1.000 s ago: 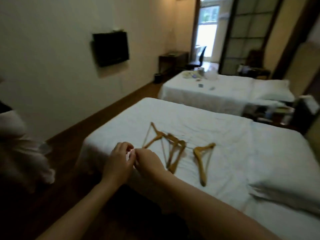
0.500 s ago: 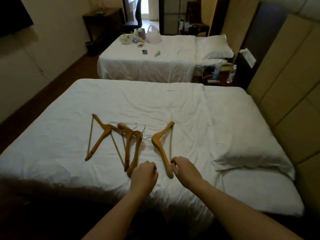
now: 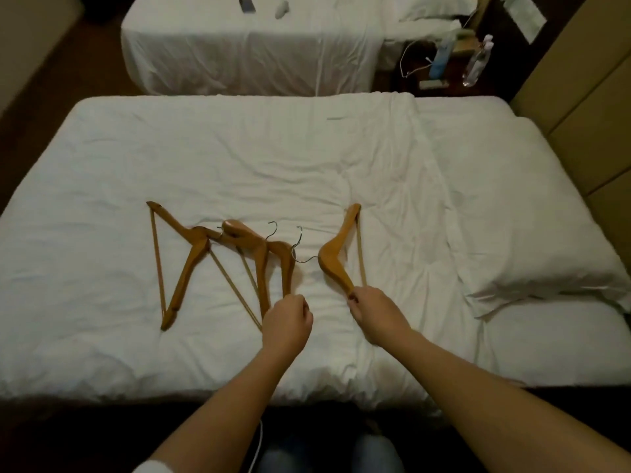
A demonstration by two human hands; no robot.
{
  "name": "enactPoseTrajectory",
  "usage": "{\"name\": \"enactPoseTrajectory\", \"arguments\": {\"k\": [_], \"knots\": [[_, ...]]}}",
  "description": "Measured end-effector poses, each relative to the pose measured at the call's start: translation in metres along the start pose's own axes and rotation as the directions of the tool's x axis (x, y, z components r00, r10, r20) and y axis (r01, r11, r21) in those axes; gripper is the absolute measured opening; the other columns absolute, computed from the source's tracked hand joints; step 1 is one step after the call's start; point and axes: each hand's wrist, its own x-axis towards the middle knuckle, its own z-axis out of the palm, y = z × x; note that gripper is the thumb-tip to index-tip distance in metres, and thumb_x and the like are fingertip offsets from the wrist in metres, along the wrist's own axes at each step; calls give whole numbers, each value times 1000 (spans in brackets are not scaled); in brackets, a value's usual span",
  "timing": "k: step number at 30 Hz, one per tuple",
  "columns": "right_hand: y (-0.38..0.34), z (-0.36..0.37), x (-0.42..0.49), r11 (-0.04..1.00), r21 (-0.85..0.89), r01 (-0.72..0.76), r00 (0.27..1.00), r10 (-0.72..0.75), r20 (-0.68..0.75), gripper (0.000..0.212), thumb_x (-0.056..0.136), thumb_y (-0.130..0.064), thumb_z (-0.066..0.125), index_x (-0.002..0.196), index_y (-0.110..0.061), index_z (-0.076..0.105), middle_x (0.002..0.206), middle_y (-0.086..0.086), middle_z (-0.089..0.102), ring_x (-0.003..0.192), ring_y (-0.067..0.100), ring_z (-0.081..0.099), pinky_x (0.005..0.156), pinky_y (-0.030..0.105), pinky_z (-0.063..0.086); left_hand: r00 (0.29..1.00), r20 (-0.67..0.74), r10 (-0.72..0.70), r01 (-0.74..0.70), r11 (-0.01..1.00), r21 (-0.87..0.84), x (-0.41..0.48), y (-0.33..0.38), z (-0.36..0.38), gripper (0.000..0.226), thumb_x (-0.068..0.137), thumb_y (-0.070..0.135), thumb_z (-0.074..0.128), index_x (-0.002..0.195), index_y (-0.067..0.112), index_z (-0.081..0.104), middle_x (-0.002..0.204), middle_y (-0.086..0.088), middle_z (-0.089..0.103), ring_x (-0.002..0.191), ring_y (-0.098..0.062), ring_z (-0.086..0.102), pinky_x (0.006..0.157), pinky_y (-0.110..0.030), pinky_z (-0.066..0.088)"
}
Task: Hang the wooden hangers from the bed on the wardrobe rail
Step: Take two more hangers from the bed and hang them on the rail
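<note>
Several wooden hangers with metal hooks lie on the white bed (image 3: 239,158). The leftmost hanger (image 3: 186,264) lies apart from my hands. Two overlapping hangers (image 3: 263,254) lie in the middle, and my left hand (image 3: 288,324) is curled over their near ends. The rightmost hanger (image 3: 336,254) lies alone, and my right hand (image 3: 370,314) grips its near end. No wardrobe rail is in view.
A pillow (image 3: 532,247) lies on the bed's right side. A second bed (image 3: 246,46) stands behind, with a phone (image 3: 246,5) on it. A dark nightstand (image 3: 444,73) with bottles sits between the beds. Padded wall panels (image 3: 587,97) line the right side.
The view has swung from the room toward the bed and tilted down. My hands parted and reached forward; the right one closed on the rightmost hanger, the left one on the middle hangers.
</note>
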Motion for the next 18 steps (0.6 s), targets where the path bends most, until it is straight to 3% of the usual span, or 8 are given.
{"name": "enactPoseTrajectory", "arguments": {"k": [9, 13, 15, 18], "knots": [[30, 57, 66, 998, 32, -60, 993, 57, 104, 31, 96, -29, 44, 114, -12, 62, 110, 10, 65, 93, 26, 63, 77, 35, 50, 980, 90, -177, 187, 975, -118, 59, -39, 48, 21, 93, 24, 48, 98, 13, 66, 97, -6, 67, 83, -24, 65, 71, -36, 55], [45, 84, 94, 989, 83, -125, 989, 118, 90, 38, 95, -31, 48, 129, -13, 51, 124, 9, 54, 106, 25, 57, 88, 37, 50, 955, 102, -277, 294, 927, -231, 97, -55, 69, 33, 93, 24, 53, 123, 11, 56, 125, -9, 56, 106, -27, 62, 84, -36, 51], [48, 93, 111, 987, 88, -135, 990, 129, 64, 51, 93, -30, 53, 139, -14, 39, 136, 9, 45, 119, 26, 49, 96, 37, 45, 931, 161, -328, 364, 869, -336, 119, -57, 80, 50, 93, 19, 55, 140, 7, 42, 139, -12, 47, 121, -31, 55, 94, -36, 48], [49, 105, 144, 969, 137, -205, 979, 201, 45, 76, 90, -31, 59, 151, -18, 16, 151, 10, 31, 136, 30, 33, 108, 40, 34, 847, 288, -447, 531, 692, -490, 158, -59, 99, 73, 92, 18, 58, 152, 6, 19, 150, -16, 39, 130, -35, 48, 103, -40, 47]]}}
